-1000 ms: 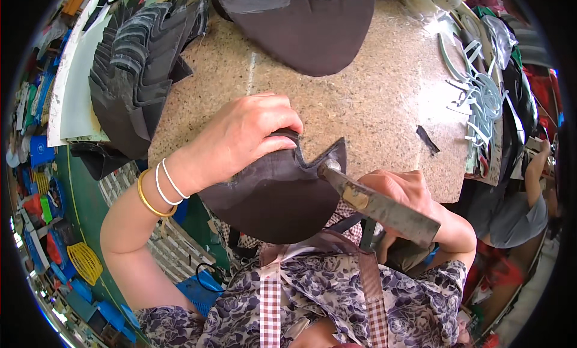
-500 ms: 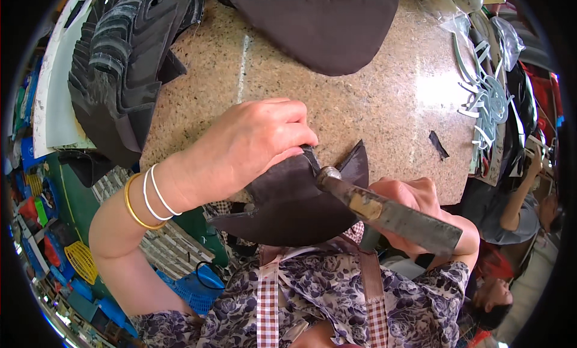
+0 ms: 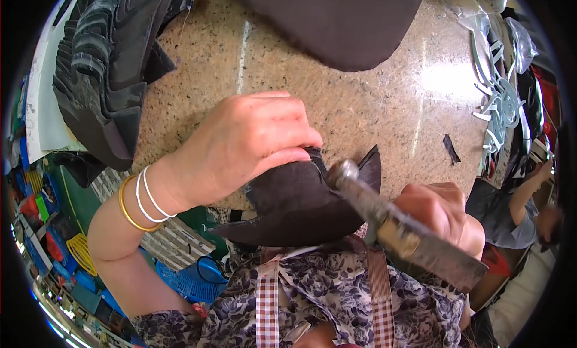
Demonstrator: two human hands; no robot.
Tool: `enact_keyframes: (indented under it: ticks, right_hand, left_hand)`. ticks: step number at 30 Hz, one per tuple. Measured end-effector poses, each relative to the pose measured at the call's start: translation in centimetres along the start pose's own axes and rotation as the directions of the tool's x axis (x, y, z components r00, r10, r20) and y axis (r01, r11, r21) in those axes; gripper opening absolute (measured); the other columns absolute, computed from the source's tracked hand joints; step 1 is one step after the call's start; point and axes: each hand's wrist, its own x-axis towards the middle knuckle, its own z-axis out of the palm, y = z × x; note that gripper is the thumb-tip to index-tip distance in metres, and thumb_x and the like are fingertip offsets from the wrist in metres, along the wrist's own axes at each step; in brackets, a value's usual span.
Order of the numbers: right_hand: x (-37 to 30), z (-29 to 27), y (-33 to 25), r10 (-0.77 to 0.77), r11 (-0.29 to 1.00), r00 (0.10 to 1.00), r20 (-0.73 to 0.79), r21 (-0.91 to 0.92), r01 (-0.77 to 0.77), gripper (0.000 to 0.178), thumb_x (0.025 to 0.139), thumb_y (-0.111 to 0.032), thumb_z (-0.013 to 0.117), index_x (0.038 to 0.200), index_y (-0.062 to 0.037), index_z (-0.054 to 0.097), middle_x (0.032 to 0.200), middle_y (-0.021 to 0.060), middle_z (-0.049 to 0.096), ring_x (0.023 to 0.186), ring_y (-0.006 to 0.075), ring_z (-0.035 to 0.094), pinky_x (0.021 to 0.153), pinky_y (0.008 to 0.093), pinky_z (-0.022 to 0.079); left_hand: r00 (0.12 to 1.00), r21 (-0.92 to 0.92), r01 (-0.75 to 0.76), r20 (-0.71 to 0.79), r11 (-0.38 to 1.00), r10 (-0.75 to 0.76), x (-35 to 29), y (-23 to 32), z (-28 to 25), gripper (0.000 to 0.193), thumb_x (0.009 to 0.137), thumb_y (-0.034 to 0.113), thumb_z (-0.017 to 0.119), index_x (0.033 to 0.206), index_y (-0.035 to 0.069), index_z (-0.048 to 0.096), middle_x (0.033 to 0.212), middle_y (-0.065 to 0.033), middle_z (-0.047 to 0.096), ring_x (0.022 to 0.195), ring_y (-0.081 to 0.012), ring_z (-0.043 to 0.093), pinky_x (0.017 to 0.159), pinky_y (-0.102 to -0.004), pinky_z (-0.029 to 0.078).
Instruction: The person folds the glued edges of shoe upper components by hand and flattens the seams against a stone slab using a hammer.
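Observation:
My left hand [image 3: 258,137] pinches the upper edge of a curved dark leather-like piece [image 3: 300,206], fingers over its top and thumb below. The piece lies at the near edge of the speckled stone table [image 3: 372,116], with a pointed tip up at its right and another at its left. My right hand [image 3: 436,209], closed and partly hidden behind the head, grips a hammer [image 3: 415,237]. The hammer's round face is just over the fold beside my left fingertips; I cannot tell if it touches. Its flat, broad end points to the lower right.
A stack of folded dark pieces [image 3: 99,77] stands at the left. At the far side lies a large rounded dark piece [image 3: 348,23]. A small black scrap [image 3: 451,149] and tangled pale strips [image 3: 502,101] are at the right. Another person [image 3: 514,215] is beyond them.
The hammer and my right hand have moved slightly right and are blurred by motion. My left hand still pinches the dark piece. The whole view has shifted a little.

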Motion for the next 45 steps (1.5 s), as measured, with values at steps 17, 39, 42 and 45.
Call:
enact_keyframes:
  ticks: [17,39,42,45]
  right_hand:
    - [0.3,0.1,0.4,0.052,0.998,0.997,0.063,0.02,-0.054,0.025,0.078,-0.013,0.061,0.094,0.0025,0.051,0.066,0.0067,0.051,0.049,0.019,0.057,0.039,0.0309,0.046]
    - [2.1,-0.2,0.2,0.315,0.946,0.936,0.157,0.029,-0.323,0.026,0.07,-0.01,0.073,0.093,-0.0058,0.062,0.071,0.0057,0.059,0.054,0.0231,0.058,0.05,0.0329,0.042]
    - [2.2,-0.7,-0.8,0.406,0.906,0.904,0.135,0.066,-0.417,0.027,0.067,-0.014,0.077,0.089,-0.0054,0.063,0.076,0.0068,0.064,0.057,0.0229,0.059,0.054,0.0324,0.042]
    - [2.5,-1.3,-2.1,0.434,0.9,0.898,-0.07,-0.002,-0.435,0.031,0.062,-0.016,0.078,0.086,-0.0043,0.063,0.076,0.0083,0.065,0.058,0.0219,0.061,0.055,0.0314,0.042]
  left_hand:
    - [0.999,-0.011,-0.04,-0.022,0.999,0.039,0.0,-0.3,0.0,0.016,0.07,0.004,0.072,0.084,0.004,0.066,0.075,-0.0053,0.059,0.069,-0.0218,0.057,0.059,-0.0317,0.046]
    - [0.995,0.094,-0.053,-0.073,0.994,0.06,-1.4,0.1,0.3,0.02,0.066,0.004,0.07,0.086,0.003,0.066,0.077,-0.0044,0.058,0.067,-0.0195,0.056,0.055,-0.0295,0.046]
    - [0.992,0.112,-0.082,-0.085,0.99,0.092,-1.4,0.2,0.4,0.019,0.066,0.003,0.069,0.085,0.003,0.064,0.077,-0.0048,0.058,0.067,-0.0195,0.055,0.054,-0.0294,0.046]
    - [0.988,0.116,-0.116,-0.088,0.986,0.126,-1.4,0.2,0.4,0.019,0.067,0.003,0.069,0.084,0.002,0.064,0.077,-0.005,0.057,0.067,-0.0194,0.055,0.054,-0.029,0.045]
